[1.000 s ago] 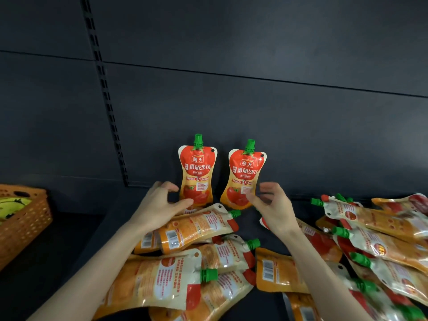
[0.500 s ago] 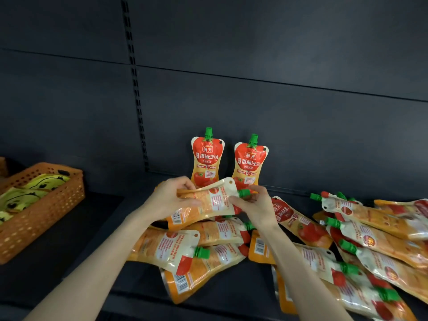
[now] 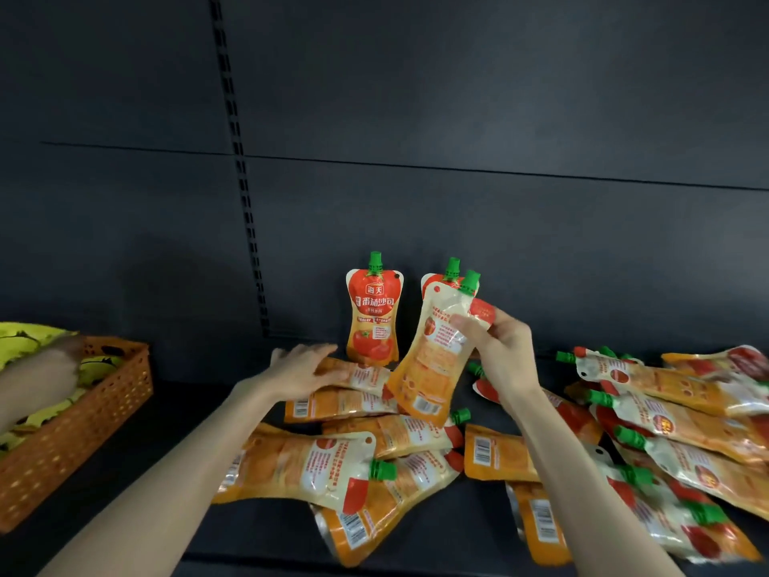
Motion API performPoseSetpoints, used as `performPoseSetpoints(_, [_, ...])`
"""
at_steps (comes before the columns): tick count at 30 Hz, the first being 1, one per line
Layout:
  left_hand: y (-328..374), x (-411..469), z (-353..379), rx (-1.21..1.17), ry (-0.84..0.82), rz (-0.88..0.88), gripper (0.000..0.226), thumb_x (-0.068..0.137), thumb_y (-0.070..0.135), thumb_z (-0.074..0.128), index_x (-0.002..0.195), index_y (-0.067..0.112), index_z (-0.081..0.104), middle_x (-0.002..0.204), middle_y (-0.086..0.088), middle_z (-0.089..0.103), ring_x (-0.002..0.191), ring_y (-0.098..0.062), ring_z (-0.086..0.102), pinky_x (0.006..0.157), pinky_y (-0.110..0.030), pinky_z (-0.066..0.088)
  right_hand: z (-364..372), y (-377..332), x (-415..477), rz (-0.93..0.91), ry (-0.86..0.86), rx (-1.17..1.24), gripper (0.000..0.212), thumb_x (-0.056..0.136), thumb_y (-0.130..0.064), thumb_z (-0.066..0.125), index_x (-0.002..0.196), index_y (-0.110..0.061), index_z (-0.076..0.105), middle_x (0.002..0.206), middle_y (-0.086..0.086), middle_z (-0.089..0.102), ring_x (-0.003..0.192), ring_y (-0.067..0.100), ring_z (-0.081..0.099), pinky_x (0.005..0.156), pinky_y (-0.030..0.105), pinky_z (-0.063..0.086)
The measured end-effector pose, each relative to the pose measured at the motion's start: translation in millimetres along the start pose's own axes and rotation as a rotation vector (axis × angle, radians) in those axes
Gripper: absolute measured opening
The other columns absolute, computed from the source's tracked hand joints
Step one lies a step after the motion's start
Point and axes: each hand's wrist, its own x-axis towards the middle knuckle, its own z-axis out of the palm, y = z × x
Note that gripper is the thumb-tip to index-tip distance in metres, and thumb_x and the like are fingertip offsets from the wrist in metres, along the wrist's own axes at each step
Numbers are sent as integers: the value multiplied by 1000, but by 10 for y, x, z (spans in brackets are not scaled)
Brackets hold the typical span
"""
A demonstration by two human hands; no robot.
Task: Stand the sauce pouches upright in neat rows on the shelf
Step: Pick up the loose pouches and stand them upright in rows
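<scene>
The right hand (image 3: 495, 351), just right of centre, pinches a held pouch (image 3: 437, 356) by its top corner, thumb in front and fingers curled behind. The held pouch hangs clear of the shelf (image 3: 187, 389), printed back toward the viewer, its green cap pointing to 1 o'clock and its base swung toward 7 o'clock.

At 9 o'clock from it, the left hand (image 3: 303, 370) lies flat, fingers straight and together, pressing on a lying pouch (image 3: 353, 374).

Behind the hands, at 12 o'clock against the dark back wall, a first standing pouch (image 3: 371, 318) faces forward. A second standing pouch (image 3: 451, 270) is beside it, mostly hidden by the held one.

Loose pouches lie flat in a front heap (image 3: 299, 464) at 6 o'clock and a side heap (image 3: 686, 410) at 3 o'clock. An orange basket (image 3: 83, 410) sits at 9 o'clock.

To do this step well, it seems best to turn the held pouch so its front faces out, bring the cap to 12 o'clock, and set the base down flat just beside the second standing pouch. Spreading the base gusset first should help. Letting go slowly guards against toppling its neighbours.
</scene>
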Motion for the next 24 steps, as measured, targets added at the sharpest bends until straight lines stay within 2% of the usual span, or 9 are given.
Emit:
performPoseSetpoints(3, [-20,69,-49,44,-18,42,71,84,66,43,142,27,33,144,0,38,134,-20,25,105,-41,17,19,32,-34,-12,-36,-40,5,88,-16,63,89,-17,68,84,-9,73,77,7,71,63,17,55])
performPoseSetpoints(6, [-57,133,-132,20,-60,102,67,76,69,53,131,31,48,127,4,45,126,-19,30,104,-42,18,31,32,-54,-14,-47,-30,7,89,-16,61,92,-16,67,88,-9,72,80,4,70,62,15,54])
performPoseSetpoints(8, [-91,156,-146,-23,-116,128,73,61,80,53,120,36,53,117,7,46,120,-17,32,104,-43,18,40,37,-57,-2,-69,-27,7,90,-17,60,91,-18,67,88,-10,72,80,3,70,63,14,54])
performPoseSetpoints(10, [-119,176,-125,-127,-130,129,78,46,87,55,109,41,52,116,8,49,118,-16,35,105,-43,20,54,63,-75,23,-92,-29,7,90,-18,59,91,-20,66,89,-10,71,81,2,70,65,16,54])
performPoseSetpoints(13, [-105,155,-108,-248,-52,151,46,62,62,72,96,38,52,107,10,57,115,-17,46,104,-39,34,66,106,-100,48,-77,14,10,89,-15,60,99,-16,64,95,-4,71,84,6,70,66,18,56])
performPoseSetpoints(16, [-60,49,-171,-287,99,200,32,72,45,74,91,29,53,101,13,61,107,-12,51,102,-41,38,37,83,-108,17,-12,10,10,89,-15,60,99,-14,63,95,-3,71,82,6,70,64,18,56])
performPoseSetpoints(19, [-9,-112,-260,-561,207,250,24,81,29,69,98,24,53,101,10,66,96,-8,63,85,-37,54,17,51,-110,-18,34,-3,9,89,-17,61,98,-16,62,94,-1,71,82,8,70,64,20,56])
performPoseSetpoints(22, [158,-282,-297,-785,213,343,38,91,18,56,126,25,42,109,3,64,97,-8,64,85,-32,55,78,48,-111,4,19,17,17,89,-18,61,105,-12,59,94,1,70,82,7,70,62,18,55])
performPoseSetpoints(24, [330,-362,-254,-912,167,370,43,96,16,46,135,28,32,113,4,61,99,-5,63,80,-19,52,145,74,-128,55,-15,47,24,89,-21,60,111,-10,59,98,4,70,87,11,70,69,25,56])
